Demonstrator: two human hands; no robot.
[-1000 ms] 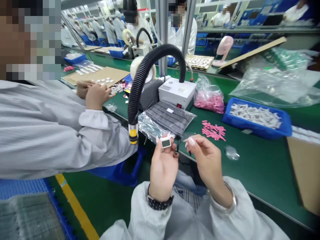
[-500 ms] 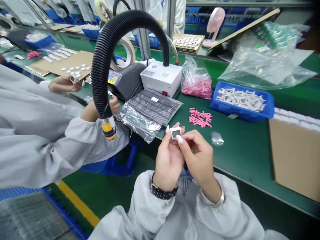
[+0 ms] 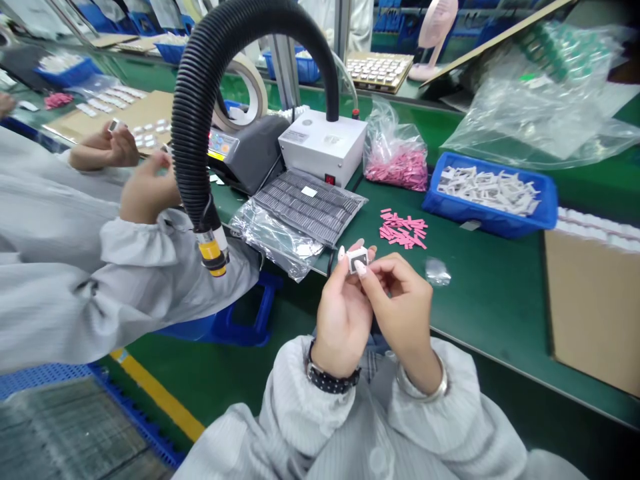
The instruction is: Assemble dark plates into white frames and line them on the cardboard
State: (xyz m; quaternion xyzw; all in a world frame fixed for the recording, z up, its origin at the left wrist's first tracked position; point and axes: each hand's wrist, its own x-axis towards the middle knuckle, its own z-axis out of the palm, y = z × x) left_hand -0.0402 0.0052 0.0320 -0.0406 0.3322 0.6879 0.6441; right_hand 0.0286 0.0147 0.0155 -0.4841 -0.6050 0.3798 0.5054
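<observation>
A small white plastic frame with a dark screen-like window (image 3: pixel 357 257) is held up between my two hands, over the table's front edge. My left hand (image 3: pixel 345 320) grips its left side between thumb and fingers, palm turned up. From the right, my right hand (image 3: pixel 403 300) pinches it, with the thumb pressed on the lower part of the dark window. The fingers behind the piece are partly hidden. Just beyond lies a loose pile of pink strips (image 3: pixel 403 229) on the green table (image 3: pixel 480 287). A small clear crumpled piece of plastic (image 3: pixel 437 272) lies right of my right hand.
A blue bin (image 3: pixel 487 223) holds white plastic parts, beside a bag of pink strips (image 3: pixel 397 167). Left stand a white box (image 3: pixel 320 150) with a black hose (image 3: pixel 193 127) and bagged dark strips (image 3: pixel 310 207). A co-worker's hands (image 3: pixel 145 187) work further left. Cardboard (image 3: pixel 595 300) lies right.
My hands still hold the white frame, now tilted differently, its dark window more covered by my right thumb. The co-worker's hands have moved left and up. The view has shifted slightly.
</observation>
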